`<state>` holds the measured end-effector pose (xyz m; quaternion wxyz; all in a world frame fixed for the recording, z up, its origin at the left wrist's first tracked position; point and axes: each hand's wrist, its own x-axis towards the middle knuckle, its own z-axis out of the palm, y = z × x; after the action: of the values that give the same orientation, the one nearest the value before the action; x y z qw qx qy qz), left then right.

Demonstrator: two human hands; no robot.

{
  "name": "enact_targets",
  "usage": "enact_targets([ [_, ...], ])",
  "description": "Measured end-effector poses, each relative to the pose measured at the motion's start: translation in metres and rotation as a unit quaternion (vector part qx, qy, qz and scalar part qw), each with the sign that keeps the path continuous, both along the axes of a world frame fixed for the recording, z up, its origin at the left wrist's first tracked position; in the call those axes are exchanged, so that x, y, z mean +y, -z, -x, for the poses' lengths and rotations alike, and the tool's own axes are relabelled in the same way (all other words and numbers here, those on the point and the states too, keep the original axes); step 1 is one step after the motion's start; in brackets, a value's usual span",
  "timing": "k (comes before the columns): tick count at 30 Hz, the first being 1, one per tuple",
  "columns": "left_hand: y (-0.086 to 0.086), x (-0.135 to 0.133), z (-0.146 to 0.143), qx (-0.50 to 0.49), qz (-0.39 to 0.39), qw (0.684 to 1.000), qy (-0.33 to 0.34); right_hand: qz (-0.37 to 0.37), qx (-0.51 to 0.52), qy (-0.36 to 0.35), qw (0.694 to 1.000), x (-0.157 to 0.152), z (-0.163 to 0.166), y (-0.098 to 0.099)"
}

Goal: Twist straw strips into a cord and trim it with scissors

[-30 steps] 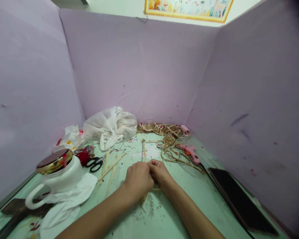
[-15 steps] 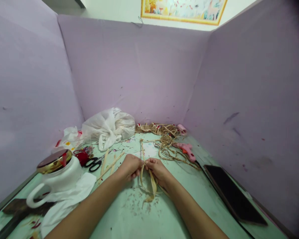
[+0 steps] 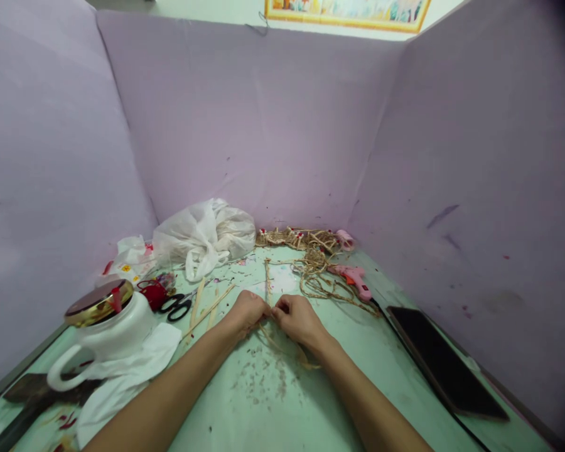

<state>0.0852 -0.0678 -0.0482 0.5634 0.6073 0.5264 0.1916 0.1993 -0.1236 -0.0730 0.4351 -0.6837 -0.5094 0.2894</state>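
My left hand (image 3: 247, 312) and my right hand (image 3: 295, 319) meet over the pale green table (image 3: 282, 402), fingers pinched together on a thin tan straw strip (image 3: 282, 345). The strip loops back toward me under my right wrist. A braided straw cord (image 3: 267, 282) runs away from my fingertips toward the back of the table. Both hands are closed on the strip.
A white jug with a gold lid (image 3: 101, 326) stands at the left on white paper. Black scissors (image 3: 176, 306), wooden sticks (image 3: 207, 309), a white plastic bag (image 3: 202, 237), tangled twine (image 3: 320, 276), a pink glue gun (image 3: 355, 279) and a dark tablet (image 3: 445, 364) lie around. Purple panels wall in the table.
My hands lifted apart, showing a looped straw strip, then lowered together again. The strip now lies flatter on the table, trailing under my right wrist.
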Motion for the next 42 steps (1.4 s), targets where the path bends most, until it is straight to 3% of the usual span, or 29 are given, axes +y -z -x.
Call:
enact_targets([
  [6,-0.001,-0.004,-0.001,-0.007,0.008,1.0,-0.017,0.077,-0.041,0.014,0.996,-0.005,0.006,-0.007],
  [14,0.0,-0.004,0.011,-0.044,0.028,0.998,0.027,0.053,-0.106,-0.024,0.993,-0.014,0.019,-0.013],
  [18,0.004,0.004,0.015,-0.046,0.027,0.997,0.055,0.071,0.035,-0.054,0.995,-0.012,0.012,-0.01],
  [22,0.005,0.012,0.017,-0.05,0.033,0.994,0.089,0.056,0.202,0.014,0.978,-0.005,0.009,-0.012],
  [28,0.005,0.014,0.018,-0.037,0.017,0.991,0.129,0.101,0.261,0.004,0.96,0.001,0.021,-0.008],
  [34,0.0,0.014,0.02,0.04,-0.036,0.988,0.147,0.106,0.293,0.031,0.95,0.004,0.017,-0.003],
  [42,-0.016,-0.004,0.017,0.164,-0.195,0.956,0.144,0.097,0.356,0.019,0.929,0.002,0.015,-0.003],
])
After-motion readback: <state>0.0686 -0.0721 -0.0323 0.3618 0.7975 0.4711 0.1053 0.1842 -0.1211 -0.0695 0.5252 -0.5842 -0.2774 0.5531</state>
